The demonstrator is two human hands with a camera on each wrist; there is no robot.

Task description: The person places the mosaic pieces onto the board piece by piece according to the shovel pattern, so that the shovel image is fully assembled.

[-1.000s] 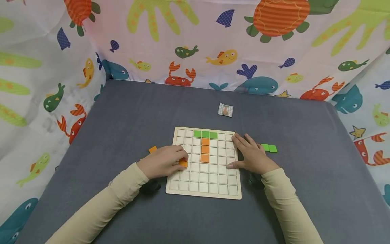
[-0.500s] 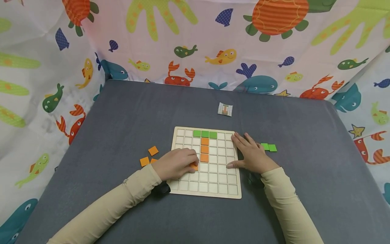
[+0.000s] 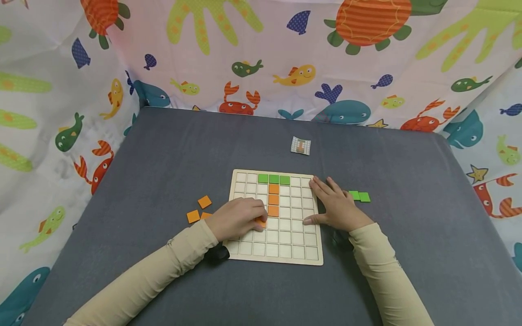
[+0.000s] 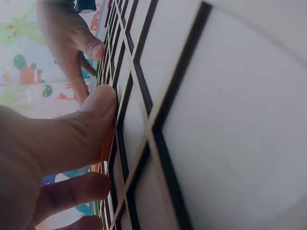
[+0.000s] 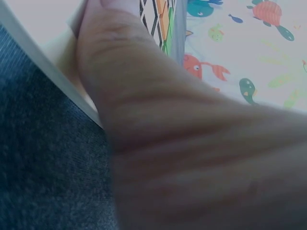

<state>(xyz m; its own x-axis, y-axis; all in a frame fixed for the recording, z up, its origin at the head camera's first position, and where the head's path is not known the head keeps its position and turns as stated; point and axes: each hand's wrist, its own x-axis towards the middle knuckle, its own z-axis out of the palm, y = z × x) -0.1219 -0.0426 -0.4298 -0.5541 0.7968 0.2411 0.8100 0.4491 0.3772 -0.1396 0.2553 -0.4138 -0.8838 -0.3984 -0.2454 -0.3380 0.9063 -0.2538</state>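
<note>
A wooden grid board (image 3: 281, 259) lies on the grey table. Green square tiles (image 3: 274, 179) fill part of its far row, and a column of orange square tiles (image 3: 273, 199) runs toward me from the middle one. Over the board, my left hand (image 3: 236, 218) pinches another orange tile (image 3: 261, 223) near the lower end of that column. In the left wrist view the thumb (image 4: 98, 103) partly hides this tile (image 4: 107, 143) against the grid. My right hand (image 3: 338, 206) rests on the board's right edge, fingers extended and thumb spread.
Several loose orange tiles (image 3: 193, 216) lie left of the board, partly behind the left hand. Loose green tiles (image 3: 359, 196) lie right of the right hand. Beyond the board is a small pattern card (image 3: 300, 146). A printed cloth (image 3: 269, 40) hangs around the table.
My left hand has moved right across the board with the orange tile, toward the orange column, then barely shifted in the last half second. My right hand has stayed on the board's edge.
</note>
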